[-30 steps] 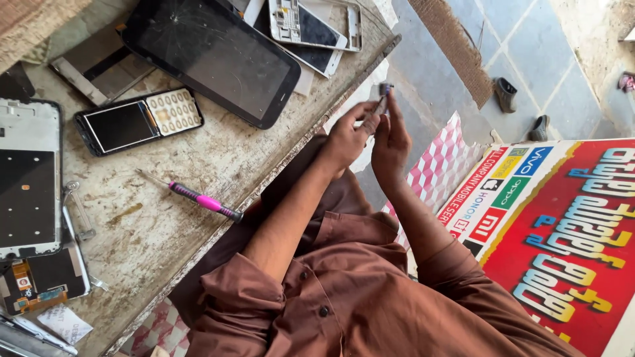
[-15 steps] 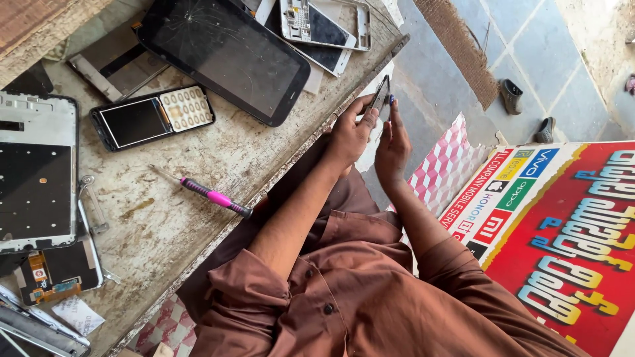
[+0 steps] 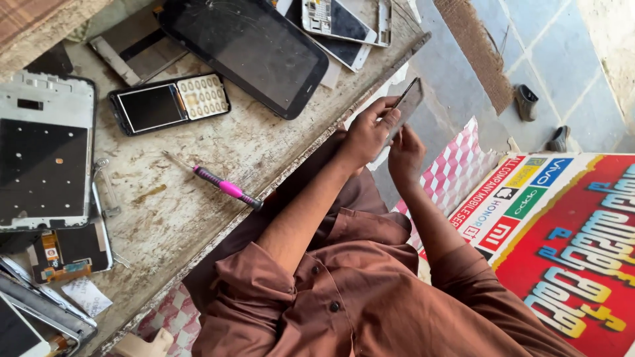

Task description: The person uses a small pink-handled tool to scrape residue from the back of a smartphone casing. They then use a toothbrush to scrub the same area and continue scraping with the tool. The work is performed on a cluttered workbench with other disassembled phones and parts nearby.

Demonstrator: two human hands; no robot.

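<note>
Phone (image 3: pixel 408 106), thin and dark, is up in the air past the edge of the table (image 3: pixel 264 158), and I see it tilted with one long edge facing me; both hands are close together and closed on it; the left hand (image 3: pixel 367 135) wraps its lower side with the fingers on the front, and the right hand (image 3: pixel 405 155) is just under it, touching its bottom end; I cannot tell how hard the right hand grips.

From my screen the biggest thing is the table, rough and grey, on the left; next to the arms on the right lies a big red sign (image 3: pixel 575 244) with bright letters; the person wears a brown shirt (image 3: pixel 370 297) with the sleeves pushed up.

On the table, a big black tablet (image 3: pixel 248 49) with a cracked glass lies near the top; a white phone frame (image 3: pixel 43 152) with a dark middle lies flat at the far left; more broken phones (image 3: pixel 337 20) sit at the top edge, just beside the tablet; a small phone with buttons (image 3: pixel 170 102) lies between the white frame and the tablet; an open phone back (image 3: pixel 69 251) with orange bits lies below the white frame.

A pink and black screwdriver (image 3: pixel 221 186) lies alone near the table edge, well apart from the hands; a scrap of paper (image 3: pixel 86 294) lies at the bottom left; two dark shoes (image 3: pixel 527 101) stand on the tiled floor, far to the right.
</note>
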